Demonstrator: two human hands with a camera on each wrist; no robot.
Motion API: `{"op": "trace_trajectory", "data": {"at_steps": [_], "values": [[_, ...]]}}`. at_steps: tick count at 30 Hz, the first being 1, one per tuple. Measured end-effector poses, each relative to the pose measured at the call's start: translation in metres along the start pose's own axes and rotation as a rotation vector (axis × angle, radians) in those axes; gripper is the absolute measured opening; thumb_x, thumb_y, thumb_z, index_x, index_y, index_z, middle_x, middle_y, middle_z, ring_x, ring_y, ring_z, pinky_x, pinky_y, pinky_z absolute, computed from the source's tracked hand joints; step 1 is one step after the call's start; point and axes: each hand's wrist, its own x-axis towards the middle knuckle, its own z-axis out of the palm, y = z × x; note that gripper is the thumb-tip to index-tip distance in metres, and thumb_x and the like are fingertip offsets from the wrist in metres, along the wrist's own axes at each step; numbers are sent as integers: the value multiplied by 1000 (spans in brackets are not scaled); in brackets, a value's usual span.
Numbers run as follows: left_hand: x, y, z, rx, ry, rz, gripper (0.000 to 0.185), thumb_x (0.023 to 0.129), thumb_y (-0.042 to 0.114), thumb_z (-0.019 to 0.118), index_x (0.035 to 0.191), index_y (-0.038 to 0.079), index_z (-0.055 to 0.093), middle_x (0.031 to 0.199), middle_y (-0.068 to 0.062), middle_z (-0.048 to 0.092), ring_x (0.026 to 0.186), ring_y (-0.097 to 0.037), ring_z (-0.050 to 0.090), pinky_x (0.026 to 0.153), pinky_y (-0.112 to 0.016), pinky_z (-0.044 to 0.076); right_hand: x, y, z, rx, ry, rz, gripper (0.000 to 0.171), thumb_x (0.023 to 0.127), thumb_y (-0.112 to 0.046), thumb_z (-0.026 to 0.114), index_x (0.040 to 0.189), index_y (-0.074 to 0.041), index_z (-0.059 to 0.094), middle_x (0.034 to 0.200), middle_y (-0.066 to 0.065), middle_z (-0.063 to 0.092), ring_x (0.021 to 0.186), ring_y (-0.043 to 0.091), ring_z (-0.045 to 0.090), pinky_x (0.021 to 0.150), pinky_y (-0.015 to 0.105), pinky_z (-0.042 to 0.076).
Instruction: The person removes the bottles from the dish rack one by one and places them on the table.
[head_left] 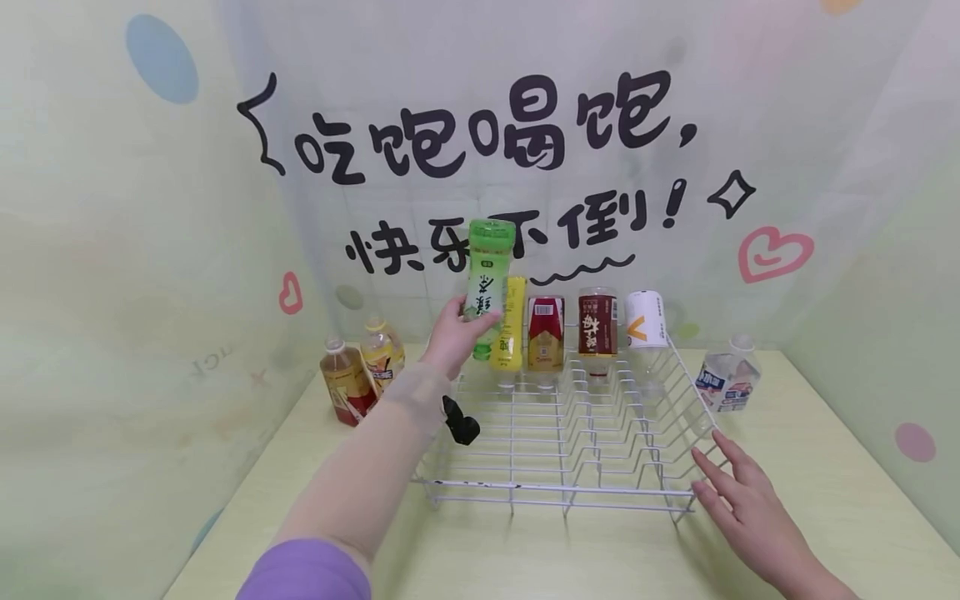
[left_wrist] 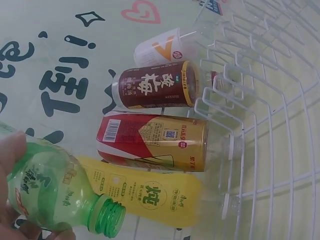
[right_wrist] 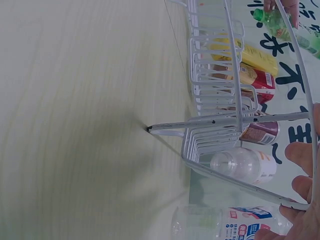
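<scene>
My left hand [head_left: 453, 337] grips a green tea bottle [head_left: 491, 267] by its side, upside down with the mouth toward the rack. In the left wrist view that bottle's green neck [left_wrist: 106, 216] shows bare threads, with no cap on it. Under and behind it stands the white wire rack [head_left: 562, 487]. Upturned along the rack's back row are a yellow-label bottle [head_left: 512, 321], a red and gold bottle [head_left: 545, 333], a dark red plum-drink bottle [head_left: 597, 321] and a white-label bottle [head_left: 646, 317]. My right hand [head_left: 757, 512] touches the rack's right rim with fingers spread.
On the table [head_left: 285, 508], left of the rack, two bottles stand upright: a brown drink bottle [head_left: 347, 382] and an orange-label bottle [head_left: 383, 354]. A clear bottle with a blue and pink label [head_left: 727, 375] stands to the right. A printed wall sheet [head_left: 480, 67] rises behind.
</scene>
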Motion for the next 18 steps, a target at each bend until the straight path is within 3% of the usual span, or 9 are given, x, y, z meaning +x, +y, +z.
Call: {"op": "trace_trajectory", "data": {"at_steps": [7, 13, 18], "values": [[-9, 14, -3, 151, -38, 41, 74, 82, 36, 75, 144, 17, 39, 121, 0, 58, 106, -20, 59, 91, -42, 49, 0, -1, -2, -8, -16, 6, 40, 94, -19, 61, 128, 2, 59, 150, 21, 30, 127, 52, 31, 112, 57, 18], [-17, 22, -7, 299, -65, 94, 69, 82, 33, 76, 141, 14, 43, 119, -3, 59, 102, -21, 58, 84, -40, 52, 4, -4, -8, -22, -75, 34, 42, 94, -23, 61, 130, 0, 58, 150, 22, 31, 125, 52, 33, 92, 71, 30], [-22, 25, -12, 416, -79, 121, 65, 82, 31, 76, 137, 13, 46, 116, -3, 58, 101, -21, 58, 84, -41, 52, 12, -7, -17, -78, -108, 1, 44, 91, -26, 66, 127, -1, 60, 144, 24, 39, 119, 48, 40, 84, 65, 41]]}}
